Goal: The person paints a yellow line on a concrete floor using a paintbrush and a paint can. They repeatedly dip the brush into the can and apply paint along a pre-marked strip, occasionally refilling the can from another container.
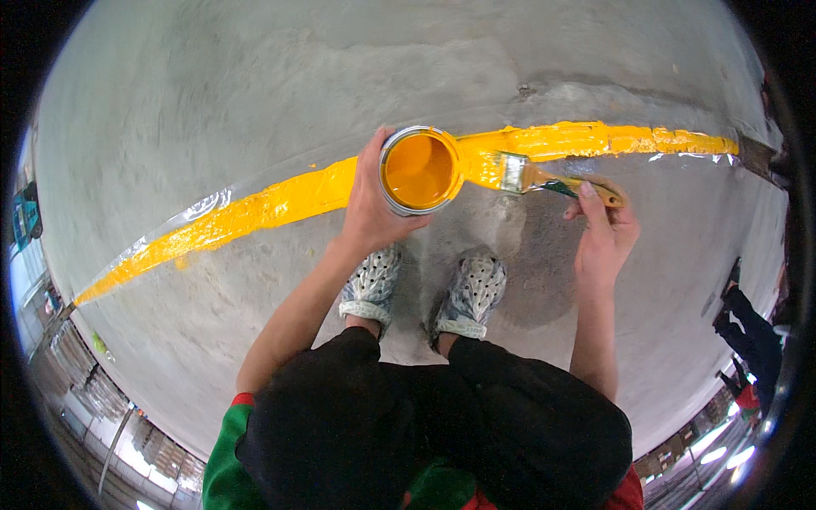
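Observation:
My left hand [372, 197] is wrapped round the side of an open paint can [419, 170] with yellow-orange paint inside and a smear on its right rim. In my right hand [602, 219] is a paintbrush [535, 177], gripped by its wooden and green handle. Its bristles, coated in yellow, point left at the can's right rim; whether they touch it I cannot tell. Beyond both hands a wet yellow stripe [280, 197] runs across the grey floor from left to right, and the can covers part of it.
Clear plastic film or tape [200, 208] edges the stripe at the left. My feet in patterned clogs [469, 293] stand on the near side of it. Another person in dark trousers [752, 336] is at the far right. Stacked goods [76, 361] line the left rim.

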